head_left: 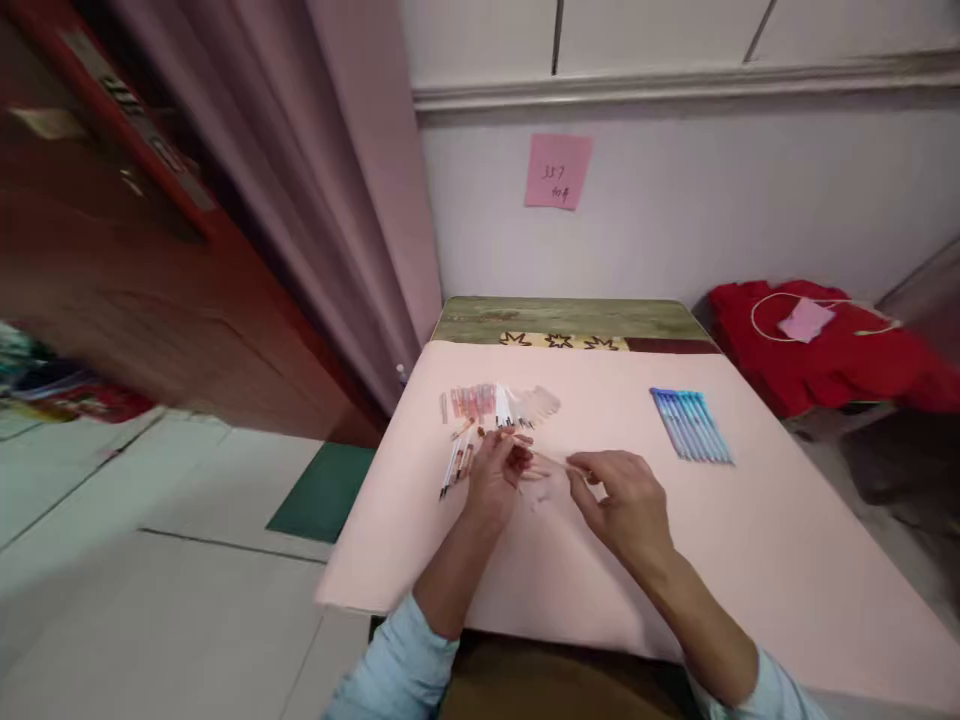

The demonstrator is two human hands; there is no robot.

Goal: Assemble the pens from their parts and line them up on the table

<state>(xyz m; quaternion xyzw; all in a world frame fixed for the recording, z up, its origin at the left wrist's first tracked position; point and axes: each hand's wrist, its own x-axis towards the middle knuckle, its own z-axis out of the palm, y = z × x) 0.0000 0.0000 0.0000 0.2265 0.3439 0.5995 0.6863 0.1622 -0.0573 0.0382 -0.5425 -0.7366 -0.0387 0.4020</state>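
My left hand (496, 478) is closed, its fingertips pinching one end of a thin pale pen part (551, 460). At the other end, the thumb and fingers of my right hand (626, 500) close on it, so it spans the gap between both hands above the table. Whether it is a refill or a barrel is too blurred to tell. Just beyond my left hand lie pink pen barrels (471, 401), white refills (505, 404) with dark tips, and clear pen pieces (541, 402). More refills (450, 472) lie left of that hand, and a few small pieces (540, 497) sit between the hands.
A neat row of blue pens (690, 425) lies on the right of the pink-covered table (780, 560). Red cloth (840, 350) with a white cable is piled beyond the right edge. A curtain (360, 180) hangs at the left, and a pink note (559, 171) is on the wall.
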